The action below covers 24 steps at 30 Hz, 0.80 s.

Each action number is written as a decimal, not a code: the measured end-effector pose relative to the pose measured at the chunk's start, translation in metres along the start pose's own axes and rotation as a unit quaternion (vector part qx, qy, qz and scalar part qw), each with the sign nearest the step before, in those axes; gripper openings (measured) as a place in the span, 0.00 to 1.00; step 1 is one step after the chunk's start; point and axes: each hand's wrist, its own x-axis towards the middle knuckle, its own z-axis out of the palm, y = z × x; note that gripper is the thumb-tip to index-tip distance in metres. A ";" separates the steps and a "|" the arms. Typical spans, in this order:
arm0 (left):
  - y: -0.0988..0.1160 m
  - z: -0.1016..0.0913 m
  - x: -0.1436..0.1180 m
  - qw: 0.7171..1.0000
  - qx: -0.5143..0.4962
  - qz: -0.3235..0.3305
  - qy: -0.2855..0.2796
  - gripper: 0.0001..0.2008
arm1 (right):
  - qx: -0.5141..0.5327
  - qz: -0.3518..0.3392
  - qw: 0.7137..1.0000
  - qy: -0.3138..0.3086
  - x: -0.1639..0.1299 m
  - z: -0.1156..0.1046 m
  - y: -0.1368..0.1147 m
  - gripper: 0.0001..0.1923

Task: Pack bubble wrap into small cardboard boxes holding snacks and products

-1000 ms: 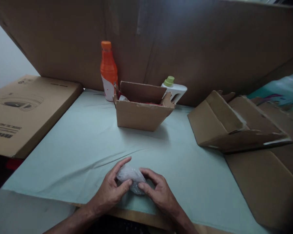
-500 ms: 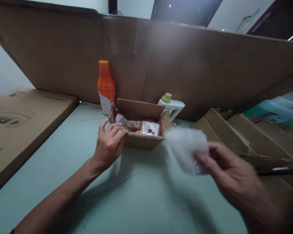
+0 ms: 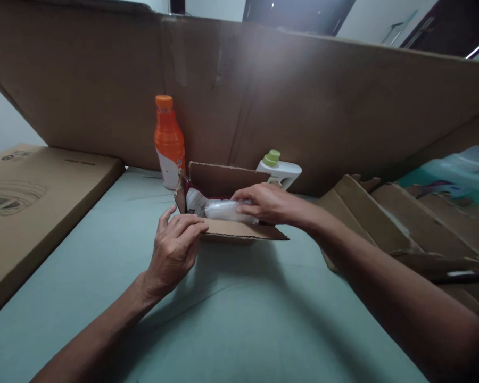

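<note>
A small open cardboard box (image 3: 227, 230) stands in the middle of the table with its flaps up and its front flap leaning outward. My left hand (image 3: 172, 246) has its fingers bent over the left part of that front flap, gripping the edge. Inside the box, my right hand (image 3: 263, 202) is closed on a folded piece of whitish, translucent bubble wrap (image 3: 227, 210). Its fingertips are partly hidden by the wrap and the box. Beneath and left of the wrap shows a silver-and-red printed packet (image 3: 195, 201), mostly covered.
Behind the box stand an orange bottle (image 3: 169, 139) and a white bottle with a green cap (image 3: 281, 171). A large flat carton (image 3: 43, 191) lies at left. Folded cardboard boxes (image 3: 387, 223) and a teal-filled clear container (image 3: 451, 175) sit at right. A tall cardboard panel (image 3: 303, 101) closes the back.
My right hand has moved left and forward, bringing the bubble wrap into the box over the packet. The front flap now leans outward under my left hand, which stays nearly in place.
</note>
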 end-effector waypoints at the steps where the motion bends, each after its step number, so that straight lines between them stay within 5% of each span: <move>1: -0.001 0.000 0.001 1.000 0.002 0.001 -0.002 0.12 | 0.004 -0.002 1.000 -0.022 0.006 0.008 -0.001 0.09; 4: -0.002 0.002 0.008 1.000 0.009 0.011 -0.004 0.11 | -0.014 0.008 0.999 -0.032 0.018 0.022 -0.004 0.09; 7: 0.000 0.000 0.011 0.999 0.014 0.008 0.033 0.12 | -0.038 0.024 0.999 0.003 0.008 0.013 -0.004 0.10; 10: -0.003 -0.006 0.002 0.993 0.013 -0.035 0.113 0.24 | -0.027 0.061 0.986 0.155 -0.034 -0.008 0.004 0.15; 13: -0.018 -0.008 -0.015 0.980 -0.052 -0.144 0.123 0.34 | 0.055 0.158 0.931 0.325 -0.088 -0.008 0.021 0.15; 16: -0.038 0.006 -0.025 0.945 -0.177 -0.270 0.046 0.41 | 0.184 0.209 0.911 0.304 -0.109 0.033 0.037 0.20; 19: -0.047 0.033 -0.018 0.890 -0.311 -0.331 -0.028 0.39 | 0.322 0.148 0.909 0.219 -0.090 0.089 0.042 0.33; 21: -0.044 0.048 -0.011 0.861 -0.371 -0.344 -0.047 0.36 | 0.359 0.153 0.892 0.227 -0.075 0.115 0.037 0.29; 24: -0.030 0.049 -0.009 0.854 -0.384 -0.347 -0.039 0.34 | 0.352 0.184 0.881 0.257 -0.077 0.128 0.018 0.24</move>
